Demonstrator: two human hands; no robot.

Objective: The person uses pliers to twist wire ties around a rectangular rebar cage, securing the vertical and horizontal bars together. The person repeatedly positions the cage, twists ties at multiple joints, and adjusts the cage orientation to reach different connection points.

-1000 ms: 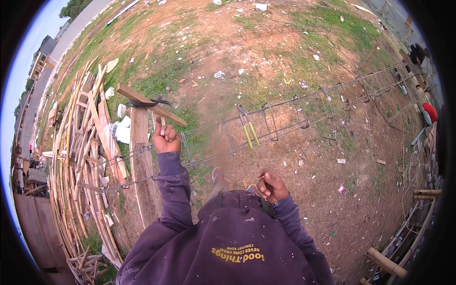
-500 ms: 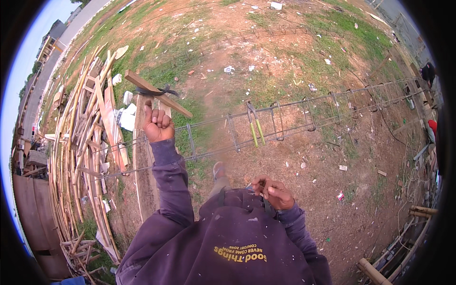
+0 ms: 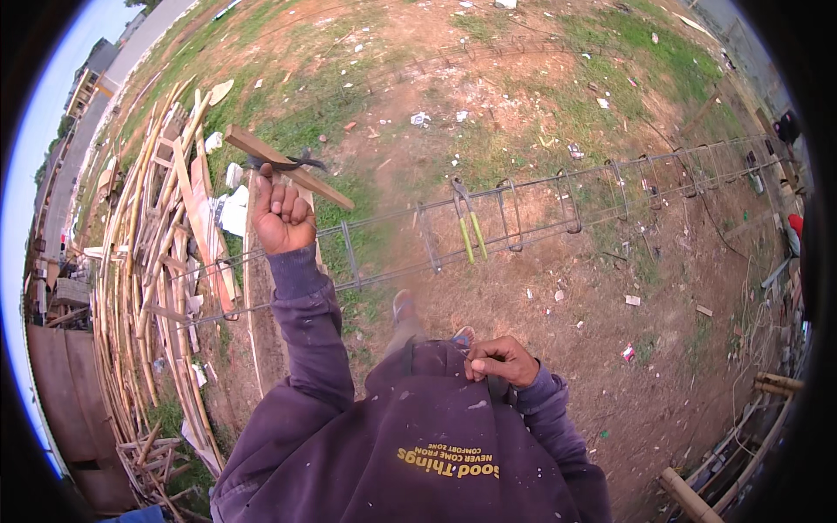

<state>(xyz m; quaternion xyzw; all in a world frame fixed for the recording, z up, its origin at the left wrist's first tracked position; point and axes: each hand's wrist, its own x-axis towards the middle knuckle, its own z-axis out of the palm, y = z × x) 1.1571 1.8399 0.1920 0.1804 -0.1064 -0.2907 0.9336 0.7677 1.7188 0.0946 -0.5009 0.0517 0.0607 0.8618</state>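
Note:
My left hand (image 3: 283, 213) is raised beside the rebar cage (image 3: 384, 221), palm side showing. Its index finger points up to a dark bundle of thin wire (image 3: 301, 162) on a wooden batten (image 3: 323, 187); the other fingers curl into the palm, hiding whatever they might hold. In front of my waist, my right hand (image 3: 504, 361) has thumb and fingers pinched together; anything between them is too small to make out. Pincers with yellow-green handles (image 3: 475, 235) hang by their head on the cage's upper bar, between its stirrups.
Bamboo poles and boards (image 3: 157, 253) are heaped on the left. A plank (image 3: 266, 336) runs below my left forearm. More bamboo (image 3: 689, 497) lies at the lower right. Litter dots the soil and grass. Another person's red garment (image 3: 794, 234) shows at the far right.
My left hand has shifted slightly left and up, its index finger now against the wire bundle. The right hand's fingers have turned downward and closed into a pinch. A sandalled foot now shows beside it.

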